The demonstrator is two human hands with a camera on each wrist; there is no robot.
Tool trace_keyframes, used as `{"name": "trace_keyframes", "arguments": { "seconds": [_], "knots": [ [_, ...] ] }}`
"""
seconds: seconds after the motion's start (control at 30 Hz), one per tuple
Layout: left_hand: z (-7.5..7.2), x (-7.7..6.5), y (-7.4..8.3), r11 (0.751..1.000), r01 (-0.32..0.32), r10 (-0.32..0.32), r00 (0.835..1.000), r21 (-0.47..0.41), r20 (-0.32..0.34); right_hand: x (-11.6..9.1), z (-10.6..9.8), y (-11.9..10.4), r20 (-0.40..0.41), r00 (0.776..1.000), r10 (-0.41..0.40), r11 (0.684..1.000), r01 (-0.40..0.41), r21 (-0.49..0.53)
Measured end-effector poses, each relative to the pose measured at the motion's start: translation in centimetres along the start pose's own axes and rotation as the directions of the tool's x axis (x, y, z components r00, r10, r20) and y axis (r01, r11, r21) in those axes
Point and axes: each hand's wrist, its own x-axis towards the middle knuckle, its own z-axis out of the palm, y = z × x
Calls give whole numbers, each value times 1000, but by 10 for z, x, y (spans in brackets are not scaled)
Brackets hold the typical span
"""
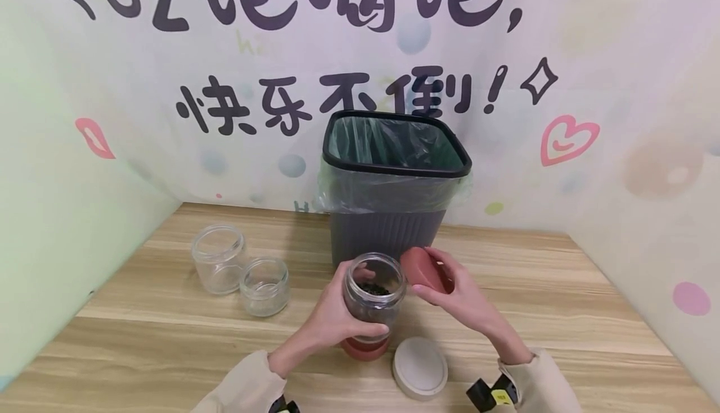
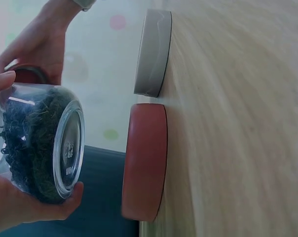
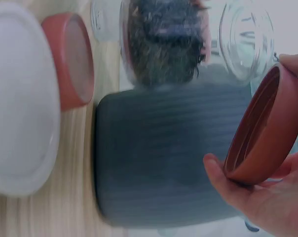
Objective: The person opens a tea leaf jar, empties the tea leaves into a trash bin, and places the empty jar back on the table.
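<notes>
My left hand (image 1: pixel 334 314) grips a clear glass jar (image 1: pixel 374 307) above the table, with its mouth uncovered. Dark, curled dried leaves (image 2: pixel 33 133) fill part of the jar, seen through its wall in the left wrist view. To the right of the jar's mouth, my right hand (image 1: pixel 464 293) holds a red screw lid (image 1: pixel 422 269) by its rim, tilted; its threaded inside (image 3: pixel 252 123) shows in the right wrist view. Beneath the jar a second red lid (image 1: pixel 365 349) lies on the table, and a white lid (image 1: pixel 420 366) lies to its right.
Two uncovered glass jars, a larger one (image 1: pixel 218 263) and a smaller one (image 1: pixel 264 291), stand on the wooden table (image 1: pixel 534 294) at the left. A grey bin (image 1: pixel 388 228) with a clear bag over its black rim stands behind my hands, against the printed wall (image 1: pixel 506 194).
</notes>
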Motion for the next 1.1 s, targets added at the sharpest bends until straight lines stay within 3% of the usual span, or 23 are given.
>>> {"name": "trace_keyframes", "arguments": {
  "seconds": [0.1, 0.27, 0.43, 0.7, 1.1],
  "knots": [
    [-2, 0, 1, 999, 29, -29, 999, 14, -23, 3, 0, 11, -46, 999, 18, 990, -24, -136],
    [-4, 0, 4, 998, 58, -57, 998, 20, -41, 9, 6, 34, -48, 998, 34, 930, -49, -364],
    [-6, 0, 6, 997, 72, -71, 997, 21, -42, 12, 12, 49, 36, 998, 57, 899, -35, -436],
    [-8, 2, 7, 996, 89, -88, 995, 16, -54, 16, 20, 55, 131, 986, 107, 837, -19, -546],
    [-11, 3, 8, 995, 96, -96, 991, 4, -89, 20, 28, 59, 193, 967, 170, 801, -21, -599]
  ]
}}
